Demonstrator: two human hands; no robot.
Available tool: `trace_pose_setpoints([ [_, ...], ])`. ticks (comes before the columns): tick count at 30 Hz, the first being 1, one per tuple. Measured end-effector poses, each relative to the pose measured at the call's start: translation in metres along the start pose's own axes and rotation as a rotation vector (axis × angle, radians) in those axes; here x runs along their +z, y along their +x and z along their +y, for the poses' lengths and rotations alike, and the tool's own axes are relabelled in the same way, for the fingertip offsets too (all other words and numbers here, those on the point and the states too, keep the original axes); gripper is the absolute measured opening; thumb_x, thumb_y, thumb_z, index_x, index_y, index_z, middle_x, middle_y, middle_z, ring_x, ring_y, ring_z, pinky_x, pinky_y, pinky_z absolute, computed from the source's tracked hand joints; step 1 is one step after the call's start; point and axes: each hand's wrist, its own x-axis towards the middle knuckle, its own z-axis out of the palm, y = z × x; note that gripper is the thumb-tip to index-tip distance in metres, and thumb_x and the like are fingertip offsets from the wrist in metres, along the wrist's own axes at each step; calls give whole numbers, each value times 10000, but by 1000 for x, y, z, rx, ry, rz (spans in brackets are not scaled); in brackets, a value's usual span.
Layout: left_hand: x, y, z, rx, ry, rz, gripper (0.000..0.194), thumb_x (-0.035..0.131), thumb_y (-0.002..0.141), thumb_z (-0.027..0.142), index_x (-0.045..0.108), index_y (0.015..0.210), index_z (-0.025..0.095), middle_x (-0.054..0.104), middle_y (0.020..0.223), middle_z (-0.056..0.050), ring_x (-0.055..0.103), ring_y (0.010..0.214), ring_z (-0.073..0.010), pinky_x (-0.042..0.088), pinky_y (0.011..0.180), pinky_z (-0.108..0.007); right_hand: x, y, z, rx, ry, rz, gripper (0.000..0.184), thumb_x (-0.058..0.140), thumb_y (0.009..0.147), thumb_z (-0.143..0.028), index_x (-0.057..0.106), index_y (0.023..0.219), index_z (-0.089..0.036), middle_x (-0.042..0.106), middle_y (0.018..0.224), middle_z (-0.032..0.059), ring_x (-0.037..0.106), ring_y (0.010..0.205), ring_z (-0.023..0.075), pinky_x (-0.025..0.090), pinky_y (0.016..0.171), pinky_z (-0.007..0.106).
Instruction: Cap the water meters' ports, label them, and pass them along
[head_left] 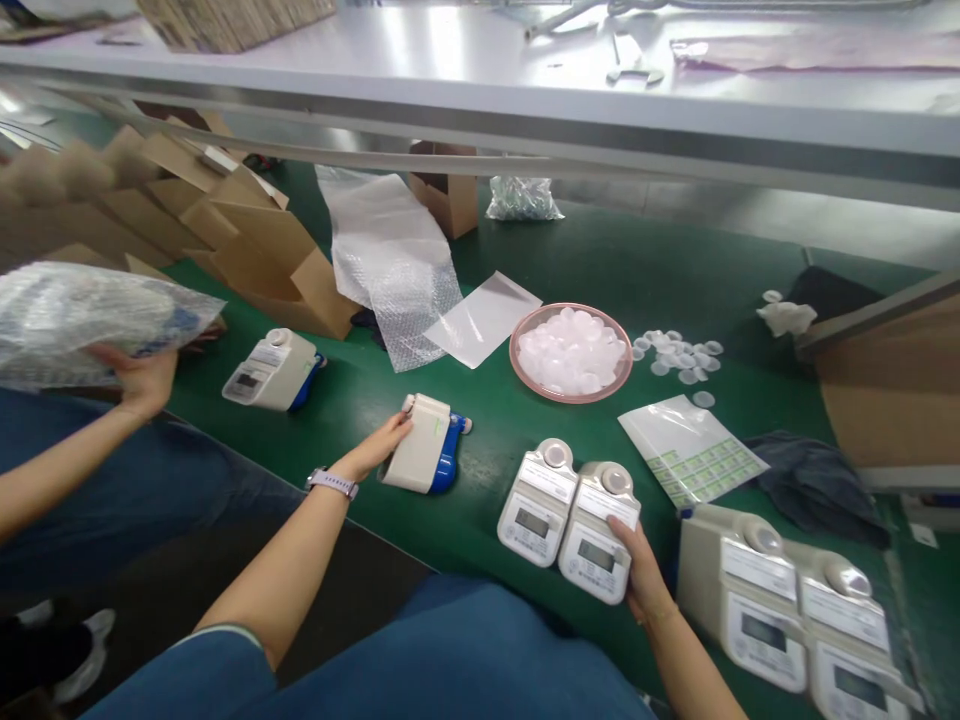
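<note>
My left hand (pixel 375 448), with a watch on the wrist, grips the near end of a cream and blue meter (pixel 424 455) lying tilted on the green belt (pixel 600 270). My right hand (pixel 637 570) rests against the right side of a cream meter (pixel 600 535), fingers curled on its edge. A matching meter (pixel 538 502) stands just left of it, touching. Two more meters (pixel 795 610) lie at the lower right.
A co-worker's hand (pixel 142 375) at left holds a bubble-wrapped bundle (pixel 82 320); another meter (pixel 271 370) lies near it. A pink bowl of clear caps (pixel 570 352), loose caps (pixel 679 355), a label sheet (pixel 694 450), bubble wrap (pixel 394 265) and cardboard boxes (pixel 247 250) lie beyond.
</note>
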Motion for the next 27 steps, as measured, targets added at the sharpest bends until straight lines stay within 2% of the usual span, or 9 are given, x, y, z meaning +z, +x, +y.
trace_pose_setpoints([
  [2,15,-5,9,90,80,-11,701,463,839,581,347,1414,197,370,1449,-112,317,1349,-279,232,1133,-409,2,-2,-1,-1,10,-2,729,718,656,-438,450,1311,-259,703,1057,47,671,909,279,519,863,460],
  [4,32,-12,13,211,152,27,638,478,846,521,402,1382,182,314,1471,-117,258,1376,-274,152,1160,-404,5,-4,-3,-2,20,-9,721,713,661,-432,454,1308,-249,705,1051,51,673,895,279,519,853,464],
  [6,50,-21,15,277,103,-24,689,562,814,462,348,1410,189,347,1443,-129,339,1332,-281,204,1146,-422,8,-6,-4,-8,31,-14,704,706,674,-418,451,1307,-246,706,1041,45,675,887,272,514,859,467],
  [10,79,-32,16,177,-189,-306,987,719,711,385,129,1472,170,426,1392,-157,471,1231,-289,347,1071,-440,12,-10,-7,-26,64,-9,665,707,685,-387,462,1289,-256,707,1028,24,672,914,259,492,909,467],
  [17,91,-36,26,118,-472,-363,757,755,692,379,415,1333,162,539,1293,-151,526,1169,-323,432,989,-451,10,-7,-3,-39,124,-46,653,704,679,-381,467,1275,-260,697,1066,25,667,927,253,494,902,460],
  [21,106,-35,32,163,-461,-375,746,742,706,412,423,1338,174,502,1341,-145,477,1225,-324,425,1011,-431,20,-9,-2,-64,112,-49,653,675,701,-406,455,1289,-228,702,1039,29,647,976,260,475,930,470],
  [24,114,-34,37,139,-398,-424,802,750,690,420,389,1367,188,502,1346,-135,477,1227,-326,455,982,-406,15,-24,-22,-147,-68,43,623,666,701,-458,512,1248,-201,658,1154,63,576,1121,275,414,1014,473],
  [26,115,-34,38,107,-394,-420,794,743,698,420,384,1369,195,519,1329,-132,504,1199,-321,490,935,-383,-12,-43,-46,-360,-281,209,635,706,660,-455,548,1229,-222,582,1281,65,491,1232,273,325,1099,447],
  [27,115,-35,37,88,-401,-409,775,736,709,417,387,1365,199,529,1317,-132,529,1172,-314,507,903,-369,-34,-54,-59,-488,-394,321,663,728,637,-441,546,1242,-238,532,1341,58,440,1281,271,268,1136,433],
])
